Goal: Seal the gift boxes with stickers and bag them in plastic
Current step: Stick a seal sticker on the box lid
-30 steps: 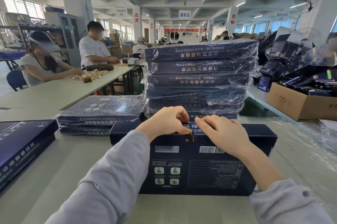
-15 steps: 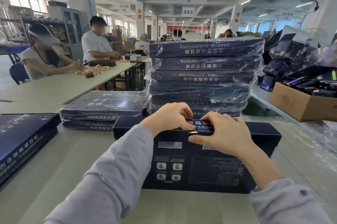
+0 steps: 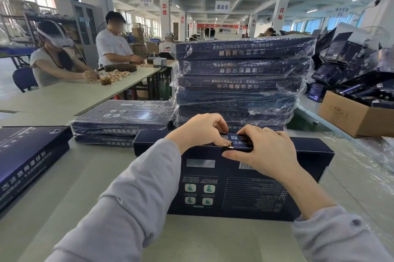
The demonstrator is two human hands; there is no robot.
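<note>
You are on the sealing step. The dark blue gift box [image 3: 234, 193] lies flat on the worktop [image 3: 85, 187] right in front of you, its printed back with the barcode facing up, and both of your grips are at the middle of its far edge, where the flap meets the body.

Your left grip [image 3: 200, 129] is curled, thumb and forefinger pinched on a small shiny sticker [image 3: 231, 146] at that seam. It is too small to tell how much of it is stuck down. Your right grip [image 3: 266, 151] clamps the box edge just beside it, with the fingers hooked over the top and the thumb laid along the near face, so it steadies the flap.

Judging by this, the seal is being placed and the bagging of this box has not begun. The next move calls for:

- Press the sticker flat across the seam, with half on the flap and half on the body.
- Rub it down so that no corner lifts.
- Free both grips and reach for a plastic bag. Loose clear plastic [image 3: 366, 165] lies on the worktop to your right.

Bagged boxes stand in a tall stack [image 3: 241, 82] just behind this one, and a low pile [image 3: 123, 116] sits to its left. The finished box most likely belongs there.
</note>
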